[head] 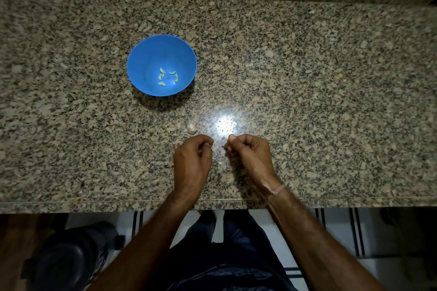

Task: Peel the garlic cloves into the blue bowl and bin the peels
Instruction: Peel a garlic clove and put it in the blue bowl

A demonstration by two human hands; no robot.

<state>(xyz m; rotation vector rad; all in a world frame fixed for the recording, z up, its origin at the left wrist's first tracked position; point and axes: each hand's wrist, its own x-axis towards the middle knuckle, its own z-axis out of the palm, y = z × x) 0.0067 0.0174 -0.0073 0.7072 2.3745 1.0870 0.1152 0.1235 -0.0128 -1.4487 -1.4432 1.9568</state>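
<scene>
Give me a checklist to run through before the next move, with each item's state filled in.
1. Blue bowl upright on the granite counter: ok.
2. Peeled cloves inside the bowl: ok, about five lie at its bottom.
3. Garlic left to peel: ok, an unpeeled piece lies just beyond the left hand.
4. Clove held in the curled fingers of the left hand or right hand: cannot tell, too small.
5. Peels binned: not ok, pale scraps lie on the counter between the hands.
6. Black container on the floor, likely the bin, open: cannot tell.
</scene>
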